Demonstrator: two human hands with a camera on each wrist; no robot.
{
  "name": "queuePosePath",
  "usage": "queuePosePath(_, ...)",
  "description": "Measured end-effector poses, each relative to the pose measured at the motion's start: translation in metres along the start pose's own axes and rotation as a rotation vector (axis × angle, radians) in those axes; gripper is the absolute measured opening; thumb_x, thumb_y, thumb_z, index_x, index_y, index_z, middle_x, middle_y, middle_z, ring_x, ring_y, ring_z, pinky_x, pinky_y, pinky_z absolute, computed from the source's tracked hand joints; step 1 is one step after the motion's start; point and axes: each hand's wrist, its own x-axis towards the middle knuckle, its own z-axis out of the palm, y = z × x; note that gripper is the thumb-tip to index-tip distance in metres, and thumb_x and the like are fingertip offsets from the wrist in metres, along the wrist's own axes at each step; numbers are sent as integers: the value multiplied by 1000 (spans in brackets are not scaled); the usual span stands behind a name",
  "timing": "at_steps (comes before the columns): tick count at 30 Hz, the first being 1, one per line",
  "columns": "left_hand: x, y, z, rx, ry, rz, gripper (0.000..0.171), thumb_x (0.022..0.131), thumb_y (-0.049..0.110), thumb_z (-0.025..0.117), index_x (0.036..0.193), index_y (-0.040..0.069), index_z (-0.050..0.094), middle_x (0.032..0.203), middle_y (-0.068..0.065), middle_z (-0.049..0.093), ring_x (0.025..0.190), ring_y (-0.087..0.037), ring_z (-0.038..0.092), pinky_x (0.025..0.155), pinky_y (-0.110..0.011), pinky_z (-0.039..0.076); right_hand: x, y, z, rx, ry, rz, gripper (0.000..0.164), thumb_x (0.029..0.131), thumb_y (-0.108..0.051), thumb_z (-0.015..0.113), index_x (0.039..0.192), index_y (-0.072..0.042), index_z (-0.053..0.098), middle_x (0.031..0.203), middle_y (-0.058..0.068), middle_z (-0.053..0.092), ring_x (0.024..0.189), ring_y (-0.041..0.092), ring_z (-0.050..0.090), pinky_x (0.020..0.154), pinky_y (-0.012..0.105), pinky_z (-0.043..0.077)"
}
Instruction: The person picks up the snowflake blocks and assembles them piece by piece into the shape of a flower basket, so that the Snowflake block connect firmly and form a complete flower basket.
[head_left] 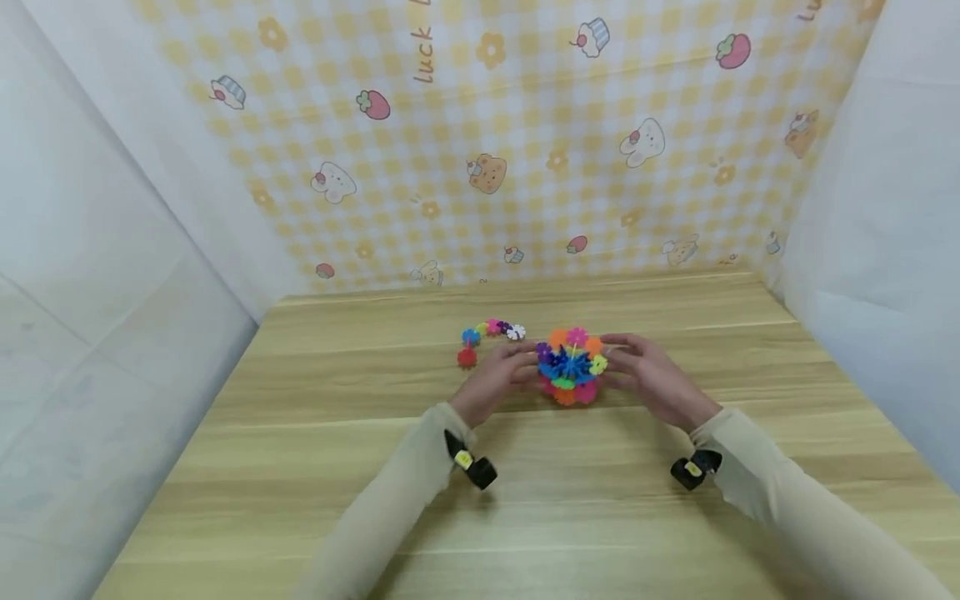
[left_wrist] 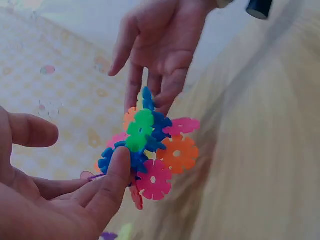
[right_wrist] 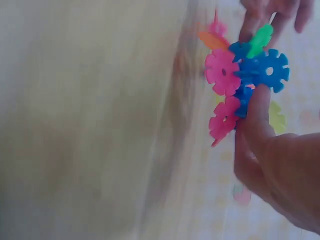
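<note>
A cluster of interlocking flower-shaped plastic discs (head_left: 572,367), blue at the core with orange, pink, green, purple and yellow pieces around it, is between both hands. My left hand (head_left: 491,382) holds it from the left; in the left wrist view, a digit of the left hand (left_wrist: 75,200) lies over a blue disc. From the right, my right hand (head_left: 660,383) holds the other side. The right wrist view shows the right thumb (right_wrist: 260,107) against the blue pieces, with pink discs beside it. Other fingertips are hidden behind the cluster.
Behind the left hand, a curved chain of linked flower discs (head_left: 492,327) in red, blue, yellow, pink, purple and white lies on the wooden table (head_left: 525,517). A yellow checked cloth (head_left: 450,150) hangs at the back, with white sheets (head_left: 885,183) at the sides.
</note>
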Motion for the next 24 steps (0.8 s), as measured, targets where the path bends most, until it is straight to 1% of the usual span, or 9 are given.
queuePosePath(3,-23,-8,-9,80,9,1,48,107,26,45,149,3,44,135,-19,61,118,-33,67,105,-42,53,-5,3,17,24,-50,-5,57,108,-22,40,153,6,21,140,22,43,107,15,64,100,32,55)
queuePosePath(6,-38,-14,-18,119,30,-2,48,106,24,47,149,2,44,128,-17,64,112,-35,69,99,-41,56,-5,5,30,29,-89,-7,57,108,-22,43,151,9,24,139,22,45,109,16,65,99,34,56)
queuePosePath(9,-45,-18,-28,162,26,-3,49,106,22,47,149,1,43,127,-22,64,112,-37,68,97,-42,57,-1,7,37,15,-112,2,57,107,-23,46,150,9,26,142,28,46,112,20,66,99,36,56)
queuePosePath(11,-47,-19,-35,174,8,-13,49,106,23,47,149,0,42,138,-25,60,118,-39,66,99,-43,56,4,8,37,-4,-128,20,56,107,-24,45,150,8,27,143,31,46,113,23,67,99,38,57)
queuePosePath(15,-50,-20,-52,179,-9,-30,48,107,23,45,148,-1,42,141,-25,58,124,-38,63,99,-43,56,20,9,31,-136,-135,72,54,108,-31,42,146,8,36,140,31,53,109,27,70,93,41,59)
queuePosePath(17,-50,-19,-62,181,52,-43,45,106,23,47,145,0,46,137,-23,62,119,-35,67,95,-40,58,33,8,25,-238,-122,83,54,109,-35,39,142,8,42,133,29,59,102,25,71,85,40,61)
queuePosePath(20,-46,-14,-79,210,245,-76,39,104,23,50,135,0,54,122,-21,69,99,-26,74,78,-31,60,56,6,14,-326,-112,115,51,110,-34,35,135,8,50,119,24,66,90,22,71,74,34,61)
queuePosePath(22,-38,-12,-89,238,378,-107,36,101,21,52,130,0,58,113,-20,71,85,-20,72,70,-27,57,72,3,10,-356,-127,137,47,110,-30,35,133,8,52,109,18,68,83,18,69,68,29,58)
queuePosePath(24,-27,-10,-96,286,464,-150,35,99,19,55,127,0,60,110,-17,70,79,-16,69,67,-24,56,88,0,9,-379,-158,148,43,109,-25,39,133,7,54,102,12,69,78,14,67,64,25,56)
